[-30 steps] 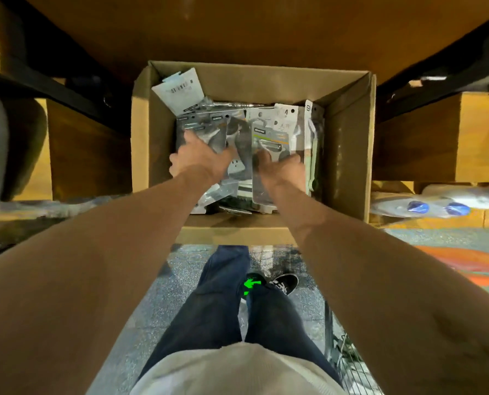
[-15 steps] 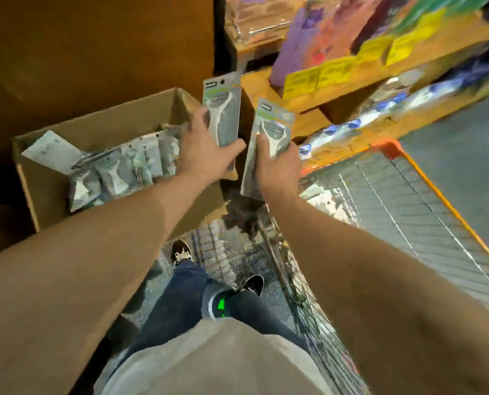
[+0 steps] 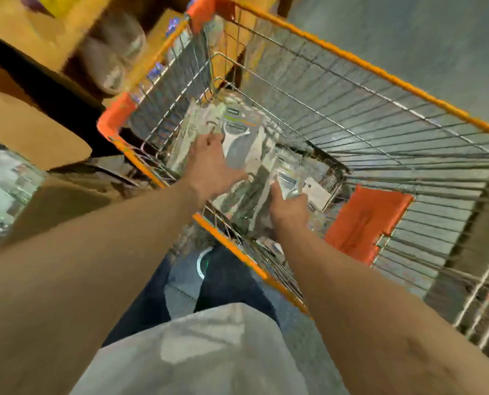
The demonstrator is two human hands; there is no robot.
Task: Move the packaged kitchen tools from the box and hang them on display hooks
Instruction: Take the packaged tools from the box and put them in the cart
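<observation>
**Both hands hold packs over the cart**

My left hand (image 3: 212,163) sits in the middle of the frame, above the near corner of the cart (image 3: 380,72). Its fingers curl over the left edge of a peeler pack (image 3: 239,143) and the thumb is spread out to the right across the pack's lower part, so it grips that pack. The blur stops me from seeing how firmly.

My right hand (image 3: 290,208) is just below and to the right of it. Its thumb points up along the front of a second pack (image 3: 287,181), and the fingers are wrapped behind, pinching it. The two packs are close together and tilted, both inside the cart's wire walls. I cannot tell whether they touch each other.

More packs (image 3: 189,132) lie in the cart, left of the first pack. They are smeared, so I cannot count them. An orange flap (image 3: 366,220) hangs on the cart's inner wall, right of my right hand.

The box (image 3: 29,129) is at the left edge of the frame, outside the cart, with a shelf (image 3: 15,32) above it in the upper left. A shoe (image 3: 206,263) shows at lower centre, between my forearms.
</observation>
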